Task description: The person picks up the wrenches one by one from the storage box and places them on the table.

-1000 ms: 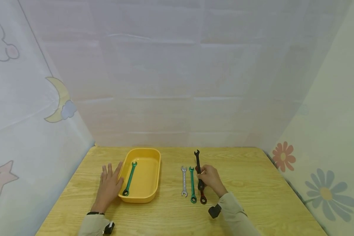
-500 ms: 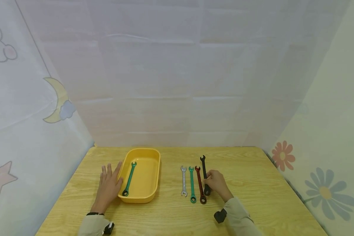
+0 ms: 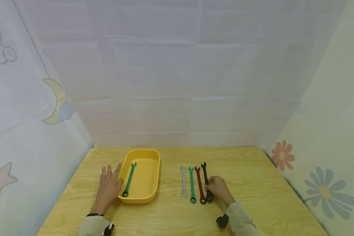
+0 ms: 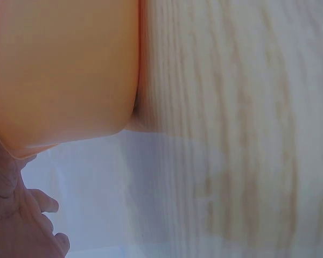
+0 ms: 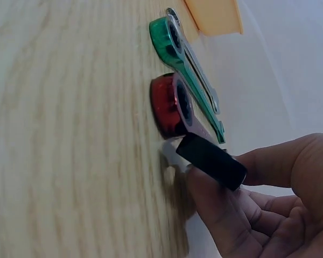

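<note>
Between thumb and fingers, my right hand (image 3: pixel 220 188) pinches a black combination wrench (image 3: pixel 205 175). In the right wrist view, the wrench's dark end (image 5: pixel 211 160) is tilted above the wood, close beside the red wrench (image 5: pixel 169 105). That red wrench (image 3: pixel 199 183) lies just left of the black one in the head view. Farther left lie a green wrench (image 3: pixel 192 185) and a silver open-end wrench (image 3: pixel 184 181), roughly parallel. My left hand (image 3: pixel 107 189) has its fingers spread and rests against the left side of a yellow tray (image 3: pixel 147 177). Inside the tray is another green wrench (image 3: pixel 129 179).
The wooden table (image 3: pixel 168 216) has its back edge against a pale sheet wall (image 3: pixel 177 98). Patterned sheets stand at the left and right sides. A small black device (image 3: pixel 222 221) is worn on the right wrist, another (image 3: pixel 108 229) on the left.
My right hand has carried the black wrench from above the red wrench to the right, and lowered it beside the red one. The left hand and the tray have stayed in place.
</note>
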`<state>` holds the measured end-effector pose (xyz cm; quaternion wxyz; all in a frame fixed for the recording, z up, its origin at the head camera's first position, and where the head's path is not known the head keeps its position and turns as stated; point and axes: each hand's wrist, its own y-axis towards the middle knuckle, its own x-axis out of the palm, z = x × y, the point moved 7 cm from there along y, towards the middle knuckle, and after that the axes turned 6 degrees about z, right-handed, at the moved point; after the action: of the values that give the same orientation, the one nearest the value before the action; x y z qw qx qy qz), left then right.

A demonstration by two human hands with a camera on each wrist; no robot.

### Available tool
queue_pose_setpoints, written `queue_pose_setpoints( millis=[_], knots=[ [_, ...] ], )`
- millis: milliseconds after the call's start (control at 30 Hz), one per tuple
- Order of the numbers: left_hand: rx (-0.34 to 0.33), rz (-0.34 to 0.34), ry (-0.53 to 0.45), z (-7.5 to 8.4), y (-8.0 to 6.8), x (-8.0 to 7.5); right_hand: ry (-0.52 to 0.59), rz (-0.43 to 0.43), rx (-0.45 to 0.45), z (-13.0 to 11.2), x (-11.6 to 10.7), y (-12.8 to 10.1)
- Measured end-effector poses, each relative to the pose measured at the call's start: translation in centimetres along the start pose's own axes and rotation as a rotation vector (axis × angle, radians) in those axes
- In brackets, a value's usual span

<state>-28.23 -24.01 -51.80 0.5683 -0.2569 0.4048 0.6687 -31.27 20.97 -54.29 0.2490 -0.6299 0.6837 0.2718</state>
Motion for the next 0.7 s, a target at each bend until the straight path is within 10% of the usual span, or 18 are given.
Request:
queue_pose_setpoints(
  millis=[700],
  knots=[
    [-0.008,-0.008,-0.007,-0.2,0.0,0.2,-0.123,-0.008,-0.022,0.3,-0.7,-1.5]
  ],
)
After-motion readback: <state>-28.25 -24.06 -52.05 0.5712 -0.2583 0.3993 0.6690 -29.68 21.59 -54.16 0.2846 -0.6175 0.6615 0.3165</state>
